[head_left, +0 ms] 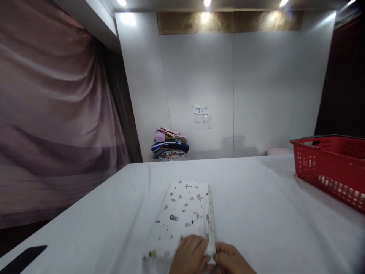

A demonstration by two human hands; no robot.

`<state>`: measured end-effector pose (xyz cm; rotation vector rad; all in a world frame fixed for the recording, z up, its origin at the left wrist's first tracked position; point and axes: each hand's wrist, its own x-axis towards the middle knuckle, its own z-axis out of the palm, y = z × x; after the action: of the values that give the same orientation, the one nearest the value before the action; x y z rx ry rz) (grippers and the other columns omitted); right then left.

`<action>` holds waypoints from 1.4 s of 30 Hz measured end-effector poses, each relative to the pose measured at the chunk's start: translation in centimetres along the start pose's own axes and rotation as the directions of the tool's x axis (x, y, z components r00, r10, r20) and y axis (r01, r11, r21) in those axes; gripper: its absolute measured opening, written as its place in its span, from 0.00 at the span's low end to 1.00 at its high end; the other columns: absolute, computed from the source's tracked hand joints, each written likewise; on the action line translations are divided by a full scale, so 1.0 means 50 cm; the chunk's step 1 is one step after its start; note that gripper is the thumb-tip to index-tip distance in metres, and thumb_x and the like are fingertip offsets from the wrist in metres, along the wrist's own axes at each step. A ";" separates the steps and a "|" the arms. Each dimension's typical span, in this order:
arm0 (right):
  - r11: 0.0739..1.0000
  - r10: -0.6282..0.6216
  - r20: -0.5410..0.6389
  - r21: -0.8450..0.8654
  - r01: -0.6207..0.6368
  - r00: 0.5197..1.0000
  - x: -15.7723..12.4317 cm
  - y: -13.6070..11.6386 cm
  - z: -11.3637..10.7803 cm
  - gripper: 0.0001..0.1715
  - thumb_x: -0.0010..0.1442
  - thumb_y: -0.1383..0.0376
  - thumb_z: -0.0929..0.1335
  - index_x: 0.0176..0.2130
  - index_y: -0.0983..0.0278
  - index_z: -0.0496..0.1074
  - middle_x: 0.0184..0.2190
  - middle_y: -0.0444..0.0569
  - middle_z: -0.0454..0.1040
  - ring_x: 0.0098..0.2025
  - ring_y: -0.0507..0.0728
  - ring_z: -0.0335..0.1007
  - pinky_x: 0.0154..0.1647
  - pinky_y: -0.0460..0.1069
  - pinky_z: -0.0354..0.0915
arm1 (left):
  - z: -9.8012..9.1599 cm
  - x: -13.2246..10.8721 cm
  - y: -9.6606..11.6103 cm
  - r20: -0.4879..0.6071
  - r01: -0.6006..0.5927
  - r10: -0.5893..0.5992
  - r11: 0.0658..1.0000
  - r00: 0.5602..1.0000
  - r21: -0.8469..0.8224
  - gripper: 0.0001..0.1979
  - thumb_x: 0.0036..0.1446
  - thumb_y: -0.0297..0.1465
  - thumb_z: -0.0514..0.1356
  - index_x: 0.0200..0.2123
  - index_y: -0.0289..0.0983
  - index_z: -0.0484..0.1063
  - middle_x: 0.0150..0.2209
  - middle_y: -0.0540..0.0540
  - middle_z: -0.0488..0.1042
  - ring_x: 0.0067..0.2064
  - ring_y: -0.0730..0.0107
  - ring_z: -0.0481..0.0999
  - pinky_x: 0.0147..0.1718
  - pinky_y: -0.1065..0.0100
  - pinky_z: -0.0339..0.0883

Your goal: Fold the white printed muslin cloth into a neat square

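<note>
A white cloth point(182, 213) printed with small grey and dark motifs lies folded flat on the white-covered table. Its right side shows several stacked layers. At its near right corner my left hand point(190, 254) rests on the cloth with the fingers curled and pressed together on the edge. Just to the right, my right hand point(230, 258) pinches the same corner between thumb and fingers. The fingertips of both hands are close together, and the lowest part of the cloth is partly hidden by them.
A red plastic basket point(330, 163) stands at the table's right edge. Folded clothes point(170, 146) are stacked beyond the far edge. A black flat object point(24, 259) lies at the near left. The white table point(251, 190) extends around the cloth.
</note>
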<state>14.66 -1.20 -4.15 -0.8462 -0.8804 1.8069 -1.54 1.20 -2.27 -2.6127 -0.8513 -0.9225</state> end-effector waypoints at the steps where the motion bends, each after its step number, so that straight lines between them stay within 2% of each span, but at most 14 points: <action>1: 1.000 0.003 0.009 0.006 -0.003 1.000 0.001 0.000 0.000 0.07 0.39 0.67 0.67 0.25 0.68 0.70 0.20 0.45 0.70 0.19 0.48 0.62 0.24 0.44 0.57 | 0.003 -0.002 0.000 0.015 0.005 -0.005 1.000 1.000 -0.004 0.08 0.58 0.31 0.51 0.39 0.39 0.67 0.32 0.48 0.72 0.33 0.69 0.71 0.31 0.69 0.64; 5: 0.998 -0.018 0.044 0.056 0.016 0.999 0.000 -0.002 0.004 0.08 0.39 0.67 0.68 0.25 0.68 0.70 0.19 0.45 0.69 0.18 0.47 0.63 0.25 0.44 0.58 | -0.003 -0.002 0.001 0.021 0.008 -0.008 1.000 1.000 -0.016 0.09 0.59 0.31 0.50 0.41 0.39 0.67 0.33 0.47 0.72 0.34 0.68 0.71 0.33 0.68 0.65; 8: 0.996 -0.027 0.055 0.084 0.022 0.998 -0.009 -0.010 0.008 0.11 0.41 0.65 0.70 0.27 0.69 0.70 0.21 0.47 0.71 0.19 0.48 0.65 0.21 0.43 0.57 | -0.013 0.003 0.004 0.018 0.011 -0.011 1.000 1.000 -0.029 0.10 0.59 0.30 0.50 0.42 0.39 0.67 0.34 0.46 0.72 0.35 0.67 0.71 0.33 0.67 0.66; 12: 0.993 0.031 0.057 0.113 -0.038 0.998 -0.023 -0.019 0.011 0.18 0.44 0.56 0.71 0.29 0.68 0.69 0.20 0.47 0.70 0.18 0.48 0.65 0.18 0.41 0.55 | -0.020 0.004 0.009 0.044 0.017 -0.015 0.999 0.999 -0.045 0.11 0.58 0.29 0.51 0.43 0.38 0.66 0.36 0.45 0.72 0.35 0.66 0.71 0.33 0.65 0.67; 16: 0.997 0.055 0.008 0.055 -0.055 0.998 -0.022 -0.011 0.011 0.25 0.48 0.48 0.69 0.29 0.68 0.66 0.17 0.45 0.69 0.15 0.48 0.64 0.15 0.40 0.54 | -0.020 0.000 0.015 0.057 0.033 -0.028 0.995 0.998 -0.095 0.13 0.56 0.29 0.53 0.45 0.37 0.65 0.37 0.44 0.72 0.37 0.65 0.70 0.34 0.64 0.67; 21: 0.999 0.045 -0.045 -0.014 -0.046 0.998 -0.009 0.006 0.012 0.26 0.46 0.46 0.70 0.29 0.65 0.63 0.14 0.41 0.66 0.14 0.47 0.63 0.15 0.40 0.55 | -0.021 0.000 0.024 0.066 0.062 -0.052 0.985 0.996 -0.160 0.14 0.52 0.31 0.56 0.43 0.38 0.66 0.37 0.44 0.71 0.37 0.64 0.69 0.33 0.64 0.66; 28: 0.991 0.066 -0.124 -0.111 -0.080 0.990 -0.008 0.011 0.019 0.28 0.45 0.44 0.69 0.28 0.64 0.61 0.13 0.41 0.67 0.13 0.48 0.63 0.13 0.40 0.53 | -0.036 0.006 0.031 0.098 0.064 -0.045 0.978 0.994 -0.196 0.14 0.51 0.31 0.57 0.42 0.36 0.66 0.37 0.43 0.70 0.38 0.63 0.68 0.34 0.63 0.65; 34: 0.988 0.070 -0.115 -0.129 -0.084 0.991 -0.013 0.008 0.023 0.29 0.43 0.44 0.69 0.28 0.64 0.60 0.14 0.42 0.68 0.12 0.47 0.62 0.10 0.39 0.51 | -0.046 0.006 0.036 0.104 0.090 -0.068 0.971 0.992 -0.223 0.15 0.51 0.31 0.58 0.44 0.36 0.65 0.38 0.43 0.70 0.39 0.63 0.68 0.35 0.62 0.65; 38: 0.979 0.059 -0.118 -0.185 -0.081 0.991 -0.021 -0.001 0.026 0.27 0.44 0.45 0.69 0.28 0.65 0.61 0.15 0.41 0.68 0.12 0.47 0.62 0.09 0.40 0.52 | -0.059 0.007 0.043 0.104 0.142 -0.119 0.959 0.987 -0.247 0.16 0.52 0.32 0.58 0.45 0.37 0.66 0.40 0.43 0.70 0.41 0.64 0.69 0.39 0.62 0.66; 42: 0.975 0.029 -0.149 -0.213 -0.061 0.988 -0.033 -0.011 0.030 0.25 0.48 0.47 0.68 0.30 0.66 0.63 0.22 0.45 0.72 0.13 0.47 0.63 0.09 0.40 0.53 | -0.071 0.006 0.024 0.090 0.290 -0.278 0.934 0.957 -0.207 0.10 0.56 0.32 0.55 0.41 0.39 0.69 0.39 0.45 0.72 0.42 0.66 0.70 0.41 0.63 0.65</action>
<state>14.18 -2.85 -2.62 -1.1303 -0.9829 1.6837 -2.39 -1.05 0.59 -2.7603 -1.2350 -1.0711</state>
